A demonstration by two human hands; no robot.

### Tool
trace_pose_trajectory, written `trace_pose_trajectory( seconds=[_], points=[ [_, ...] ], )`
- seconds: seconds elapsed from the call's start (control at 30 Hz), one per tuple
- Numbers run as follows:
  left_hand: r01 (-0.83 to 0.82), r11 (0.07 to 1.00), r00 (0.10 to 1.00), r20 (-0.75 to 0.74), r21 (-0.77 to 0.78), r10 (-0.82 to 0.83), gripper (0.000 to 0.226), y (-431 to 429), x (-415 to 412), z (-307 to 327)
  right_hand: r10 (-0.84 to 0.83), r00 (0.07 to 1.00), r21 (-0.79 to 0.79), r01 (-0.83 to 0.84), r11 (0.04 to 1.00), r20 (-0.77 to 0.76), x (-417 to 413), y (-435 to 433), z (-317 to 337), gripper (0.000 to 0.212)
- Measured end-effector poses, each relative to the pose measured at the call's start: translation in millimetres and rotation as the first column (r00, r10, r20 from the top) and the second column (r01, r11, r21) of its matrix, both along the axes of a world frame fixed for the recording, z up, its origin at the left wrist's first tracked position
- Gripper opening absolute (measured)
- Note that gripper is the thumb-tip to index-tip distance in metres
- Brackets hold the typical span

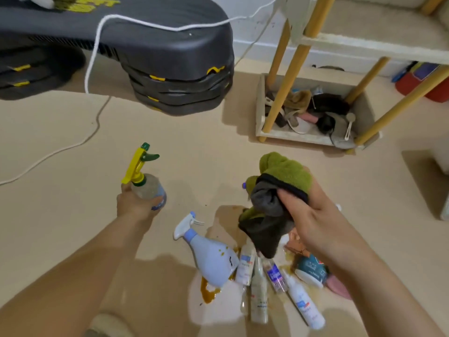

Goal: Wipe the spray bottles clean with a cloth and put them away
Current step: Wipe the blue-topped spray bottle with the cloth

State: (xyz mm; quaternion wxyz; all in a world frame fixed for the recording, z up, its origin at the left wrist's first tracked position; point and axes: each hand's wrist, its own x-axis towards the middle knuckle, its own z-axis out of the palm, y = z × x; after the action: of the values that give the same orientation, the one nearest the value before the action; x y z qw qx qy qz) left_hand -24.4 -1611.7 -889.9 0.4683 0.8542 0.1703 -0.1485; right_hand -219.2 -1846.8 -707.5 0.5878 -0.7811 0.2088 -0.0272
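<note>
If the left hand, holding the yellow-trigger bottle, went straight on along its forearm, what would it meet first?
Just ahead of the left hand and its spray bottle there is only bare floor. Beyond that, the black stacked step platform looks like the first obstacle, though depth is unclear.

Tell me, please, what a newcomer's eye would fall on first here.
The left hand grips a clear spray bottle with a yellow trigger; the right hand holds a bunched green and grey cloth to its right. Below them, a pale blue spray bottle and several small bottles lie on the floor beside a brown spill.
</note>
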Motion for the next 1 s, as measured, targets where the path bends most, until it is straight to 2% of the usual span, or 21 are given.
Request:
trace_pose_trajectory(
  seconds=[0.07,0.13,0.17,0.23,0.3,0.33,0.43,0.53,0.6,0.63,0.7,0.8,0.9,1.0],
  points=[
    [0.050,0.999,0.998,-0.037,-0.010,-0.051,0.069,2,5,-7,0.087,0.995,-0.180,-0.095,0.979,-0.054,-7,-10,-1,0.033],
    [0.066,0.998,0.995,-0.071,0.005,-0.065,0.079,3,5,-10,0.084,0.979,-0.363,-0.148,0.920,-0.186,-14,-21,-1,0.038],
    [0.060,0.998,0.995,-0.076,0.030,-0.057,0.088,3,3,-8,0.056,0.973,-0.423,-0.148,0.894,-0.224,-18,-26,-1,0.033],
    [-0.038,0.998,0.995,-0.088,0.043,0.042,0.096,0,-10,0,0.012,0.987,-0.437,-0.083,0.896,-0.163,-26,-33,2,0.025],
    [-0.156,0.987,0.982,-0.101,0.031,0.159,0.075,-3,-38,0,-0.061,0.996,-0.378,0.035,0.925,-0.058,-33,-38,2,0.021],
    [-0.143,0.989,0.980,-0.134,0.035,0.147,0.060,-8,-58,-1,-0.099,0.995,-0.352,0.084,0.932,-0.026,-37,-39,1,0.020],
    [0.043,0.999,0.934,-0.356,0.015,-0.035,0.007,-20,-107,-17,-0.219,0.974,-0.203,0.226,0.953,0.054,-49,-33,0,0.014],
    [0.254,0.967,0.883,-0.412,0.015,-0.226,0.032,-30,-144,-24,-0.403,0.913,0.074,0.398,0.914,0.061,-59,-23,-6,0.006],
    [0.312,0.950,0.854,-0.438,-0.002,-0.281,0.034,-37,-160,-19,-0.476,0.879,0.218,0.469,0.856,-0.022,-66,-21,-13,0.010],
    [0.308,0.951,0.851,-0.440,-0.022,-0.286,0.043,-39,-164,-20,-0.479,0.875,0.261,0.479,0.838,-0.068,-68,-21,-16,0.010],
    [0.271,0.962,0.849,-0.460,-0.044,-0.261,0.063,-40,-165,-27,-0.425,0.892,0.245,0.451,0.858,-0.152,-75,-21,-25,0.010],
    [0.218,0.972,0.865,-0.443,-0.088,-0.234,0.065,-46,-159,-37,-0.267,0.925,0.078,0.297,0.952,-0.270,-82,-17,-41,0.016],
    [0.132,0.988,0.884,-0.441,-0.086,-0.157,0.075,-50,-149,-50,-0.137,0.914,0.053,0.170,0.984,-0.383,-85,-12,-61,0.020],
    [0.091,0.994,0.878,-0.466,-0.063,-0.110,0.086,-58,-140,-59,-0.191,0.878,0.124,0.270,0.955,-0.438,-85,-15,-81,0.015]
  ],
)
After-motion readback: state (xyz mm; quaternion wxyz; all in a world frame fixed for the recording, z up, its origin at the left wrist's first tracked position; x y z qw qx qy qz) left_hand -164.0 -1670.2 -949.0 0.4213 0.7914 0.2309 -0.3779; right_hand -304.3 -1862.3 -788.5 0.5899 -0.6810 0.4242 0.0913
